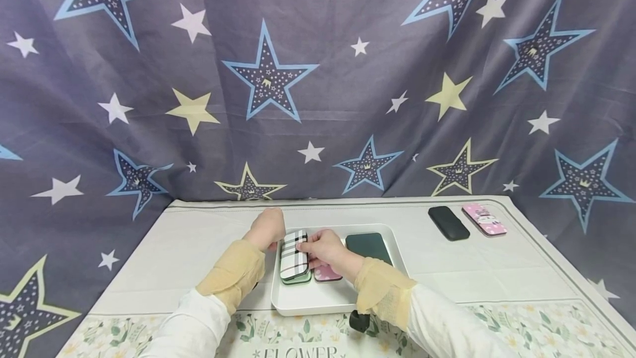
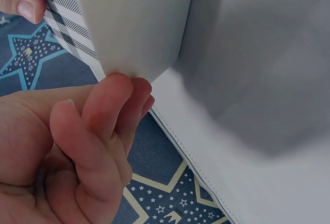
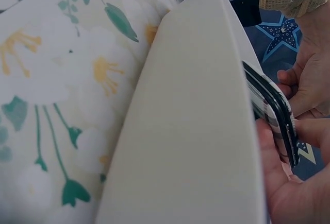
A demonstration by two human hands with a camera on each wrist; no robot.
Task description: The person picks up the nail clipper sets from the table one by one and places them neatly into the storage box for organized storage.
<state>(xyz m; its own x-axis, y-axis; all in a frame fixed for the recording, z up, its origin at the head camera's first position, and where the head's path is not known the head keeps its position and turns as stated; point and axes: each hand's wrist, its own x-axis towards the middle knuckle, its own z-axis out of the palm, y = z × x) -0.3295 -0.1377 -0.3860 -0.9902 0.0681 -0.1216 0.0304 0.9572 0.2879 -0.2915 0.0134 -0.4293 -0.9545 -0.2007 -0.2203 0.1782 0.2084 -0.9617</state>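
In the head view, a black-and-white plaid case [image 1: 294, 256] is tilted inside the left part of a white tray [image 1: 318, 309]. My right hand [image 1: 328, 250] grips its right edge between thumb and fingers; the case's dark rim shows in the right wrist view. Under the plaid case lies a light green case [image 1: 298, 280], mostly covered. A pink case [image 1: 327, 274] rests beside it, partly behind my right hand. My left hand [image 1: 268, 228] is at the tray's left rim, its fingers loosely bent with the fingertips [image 2: 116, 82] against the tray's wall.
A dark green case [image 1: 369, 245] lies in the tray's right part. Right of the tray, a black case [image 1: 449, 222] and a pink patterned case [image 1: 484, 220] lie on the pale tablecloth [image 1: 497, 269]. A star-print curtain [image 1: 318, 98] hangs behind the table.
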